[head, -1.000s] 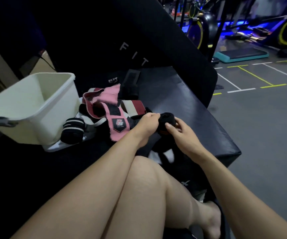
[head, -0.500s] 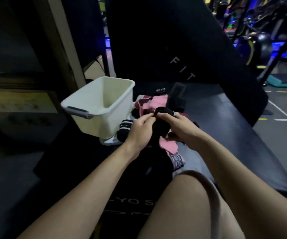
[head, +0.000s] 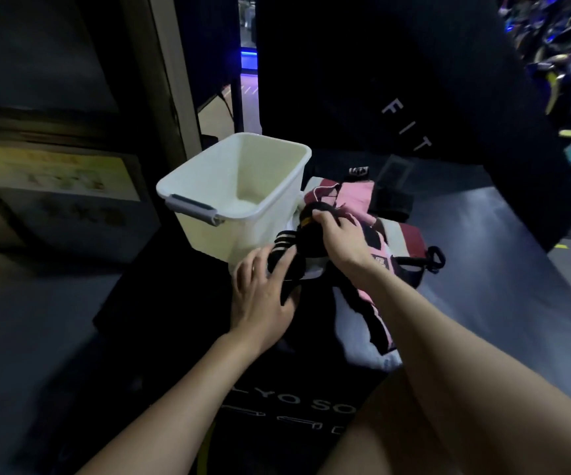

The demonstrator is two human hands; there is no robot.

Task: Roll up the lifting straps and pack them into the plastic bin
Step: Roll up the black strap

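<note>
The white plastic bin (head: 208,231) with a grey handle stands on the black pad, and what shows of its inside is bare. My right hand (head: 344,240) grips a black rolled strap (head: 308,214) just beside the bin's right wall. Below it, my left hand (head: 262,289) closes its fingers and thumb around a black-and-white striped rolled strap (head: 282,250) at the bin's foot. A heap of pink and maroon straps (head: 356,197) lies loose to the right of the bin, partly under my right hand.
A black wrap (head: 392,200) lies behind the pink heap. An upright black pad lettered FIT (head: 407,125) stands behind the black padded bench (head: 482,269). A pillar (head: 164,97) rises at left. My knee (head: 414,440) fills the bottom right.
The view has swung left. My right hand carried the black roll up to the bin's side. My left hand let go of it and dropped onto the striped roll.
</note>
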